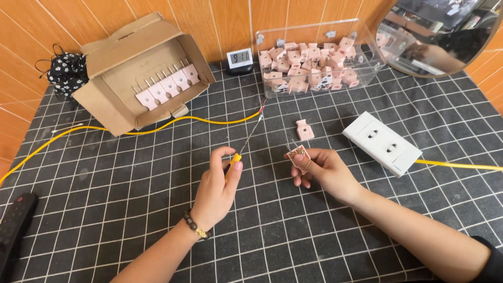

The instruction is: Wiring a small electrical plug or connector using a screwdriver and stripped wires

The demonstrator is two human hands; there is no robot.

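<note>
My left hand (pixel 217 186) grips a screwdriver (pixel 246 140) with a yellow handle, its thin shaft pointing up and right toward the bare end of a yellow cable (pixel 209 120). My right hand (pixel 322 167) pinches an open pink plug half (pixel 298 155) showing metal parts inside, held just above the table. A pink plug cover (pixel 304 130) lies on the black gridded cloth (pixel 262 230) just beyond my right hand.
A clear box (pixel 361 39) of pink plugs stands at the back. An open cardboard box (pixel 141 68) holds a row of pink plugs. A white double socket (pixel 382 142) lies right. A small digital clock (pixel 240 57), a mirror (pixel 445 36) and a black remote (pixel 15 220) are around.
</note>
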